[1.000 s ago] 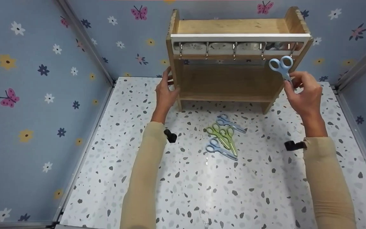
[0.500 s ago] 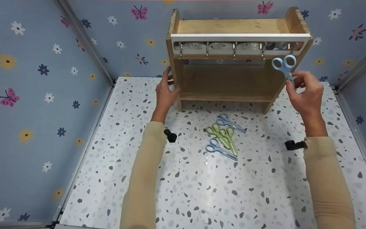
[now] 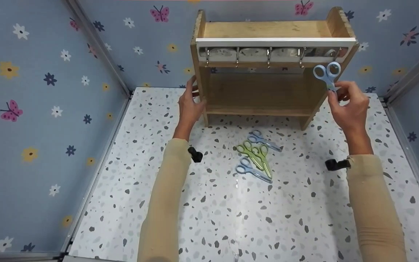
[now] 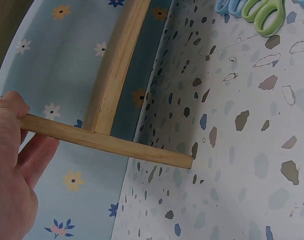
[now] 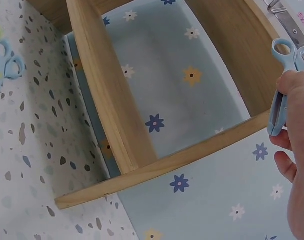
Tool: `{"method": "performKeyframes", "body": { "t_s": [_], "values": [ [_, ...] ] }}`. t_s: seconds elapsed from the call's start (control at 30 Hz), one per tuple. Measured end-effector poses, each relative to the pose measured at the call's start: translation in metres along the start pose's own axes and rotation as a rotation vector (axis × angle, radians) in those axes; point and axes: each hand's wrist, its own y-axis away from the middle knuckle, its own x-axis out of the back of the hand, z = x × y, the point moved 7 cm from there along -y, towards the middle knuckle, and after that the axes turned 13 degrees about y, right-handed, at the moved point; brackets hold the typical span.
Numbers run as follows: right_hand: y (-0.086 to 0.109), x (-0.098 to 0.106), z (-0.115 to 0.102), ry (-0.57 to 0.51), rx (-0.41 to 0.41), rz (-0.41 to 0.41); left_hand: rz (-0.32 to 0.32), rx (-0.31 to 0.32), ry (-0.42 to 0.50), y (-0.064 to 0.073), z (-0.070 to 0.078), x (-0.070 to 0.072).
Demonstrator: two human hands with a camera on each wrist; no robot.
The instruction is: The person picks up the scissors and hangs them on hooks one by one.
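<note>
My left hand (image 3: 190,106) grips the left side panel of a small wooden shelf (image 3: 260,111), thumb on one face and fingers on the other, as the left wrist view shows. Light blue scissors (image 3: 329,82) are pinched by their blades in my right hand (image 3: 351,107), finger loops upward. In the head view those loops overlap the area just under the rightmost metal hook (image 3: 337,54) on the shelf's hook rail (image 3: 267,40). From the right wrist, the scissors (image 5: 278,110) appear beside the right side panel, blades pointing down.
On the speckled table (image 3: 286,218), in front of the shelf, lie two blue scissors (image 3: 267,143) (image 3: 256,174) and two overlapping green scissors (image 3: 266,167). Patterned panels (image 3: 35,138) stand at the left, right and back.
The blue scissors in my right hand have shifted slightly right and up, closer under the rightmost hook. My left hand keeps its place on the side panel.
</note>
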Motion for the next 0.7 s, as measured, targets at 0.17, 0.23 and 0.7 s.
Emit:
{"method": "performKeyframes", "body": {
  "t_s": [0.17, 0.23, 0.7],
  "values": [
    [0.0013, -0.002, 0.0028, 0.0, -0.022, -0.002, 0.0, 0.003, -0.008, -0.0006, 0.0001, -0.0006],
    [0.0018, -0.0028, 0.0037, -0.003, -0.023, -0.004, 0.0, 0.006, -0.008, -0.0008, -0.0001, -0.0006],
    [0.0003, -0.0052, 0.0043, -0.005, 0.002, -0.068, -0.006, 0.023, -0.011, -0.0019, -0.0013, -0.0006]
  ]
}}
